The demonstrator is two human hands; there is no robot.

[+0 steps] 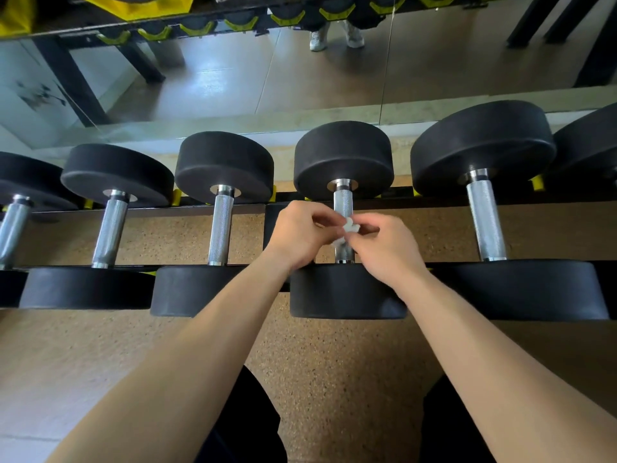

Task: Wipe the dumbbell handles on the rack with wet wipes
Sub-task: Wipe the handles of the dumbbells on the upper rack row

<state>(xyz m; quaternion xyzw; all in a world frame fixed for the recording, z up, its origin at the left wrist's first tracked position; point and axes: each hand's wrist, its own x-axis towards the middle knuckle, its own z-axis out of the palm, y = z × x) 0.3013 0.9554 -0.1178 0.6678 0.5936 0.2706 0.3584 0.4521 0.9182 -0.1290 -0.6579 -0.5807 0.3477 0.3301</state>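
**Both hands pinch wipe at centre dumbbell handle**

Left hand (298, 237) and right hand (384, 243) both have fingers curled, each pinching 1 side of a small crumpled white wet wipe (351, 228). The wipe sits just over the knurled chrome handle (344, 203) of the black rubber-headed dumbbell (344, 155); contact with the handle can't be confirmed.

Handling: the wipe is soft, light and damp, and it bunches easily. It likely needs spreading, then wrapping around the bar. The knurling looks rough, so it may snag or shred the wipe. The dumbbell looks heavy and should stay put in the black steel rack (434, 203) under rubbing.

Room: the handle is boxed in by 2 heads, far and near, so the stroke is short. There are open gaps on both sides toward the neighbouring chrome handles (221, 225) (485, 222), and speckled tan floor (334, 362) below.
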